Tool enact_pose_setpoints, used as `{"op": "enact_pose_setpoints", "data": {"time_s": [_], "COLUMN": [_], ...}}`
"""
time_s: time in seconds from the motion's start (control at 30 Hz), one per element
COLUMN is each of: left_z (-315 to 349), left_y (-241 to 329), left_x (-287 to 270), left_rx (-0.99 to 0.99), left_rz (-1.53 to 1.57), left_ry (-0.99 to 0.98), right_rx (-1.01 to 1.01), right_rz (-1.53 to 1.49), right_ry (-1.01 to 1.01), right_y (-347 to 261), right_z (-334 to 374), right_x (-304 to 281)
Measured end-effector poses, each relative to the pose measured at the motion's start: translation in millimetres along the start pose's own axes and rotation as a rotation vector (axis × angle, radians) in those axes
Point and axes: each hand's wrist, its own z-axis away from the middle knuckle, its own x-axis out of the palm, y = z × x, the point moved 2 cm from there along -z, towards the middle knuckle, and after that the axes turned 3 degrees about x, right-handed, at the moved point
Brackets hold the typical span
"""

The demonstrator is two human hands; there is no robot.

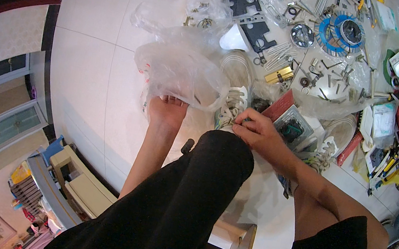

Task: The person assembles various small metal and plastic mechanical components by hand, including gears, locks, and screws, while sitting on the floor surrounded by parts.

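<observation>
A clear, crumpled plastic bag (182, 71) lies on the tiles left of my left shoe (235, 72). My left hand (165, 112) is at the bag's near edge, fingers curled against the film and partly covered by it. Just above my knee in the picture, beside the shoe's laces, is my right hand (256, 130). Its thumb and forefinger are pinched together; whatever is between them is too small or hidden to name. A brass lock cylinder (279, 75) rests on the floor beyond that hand.
Loose screws and small metal parts (328, 75) cover the far floor, near blue ringed discs (339, 34) and black plates (258, 32). Hand tools (390, 163) are heaped at the right. A red-edged box (290, 122) stands between my shoes. Beige drawers (87, 187) are at lower left.
</observation>
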Motion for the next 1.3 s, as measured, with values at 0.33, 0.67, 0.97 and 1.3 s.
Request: {"op": "enact_pose_setpoints", "data": {"time_s": [0.33,0.67,0.97,1.3], "left_z": [21,15,48,44], "left_y": [-53,-66,-63,-65], "left_x": [-18,-8,13,2], "left_rx": [-0.33,-0.401,-0.139,-0.172], "left_rz": [-0.023,-0.413,-0.934,-1.009], "left_ry": [-0.178,-0.497,-0.681,-0.926], "right_rx": [-0.013,-0.11,-0.11,-0.267], "right_rz": [0.008,-0.154,-0.177,-0.14], "right_ry": [-0.033,0.325,0.355,0.128], "right_y": [8,-18,-37,-51], "right_z": [-6,-12,-4,-8], "right_x": [-3,-22,-19,-2]}}
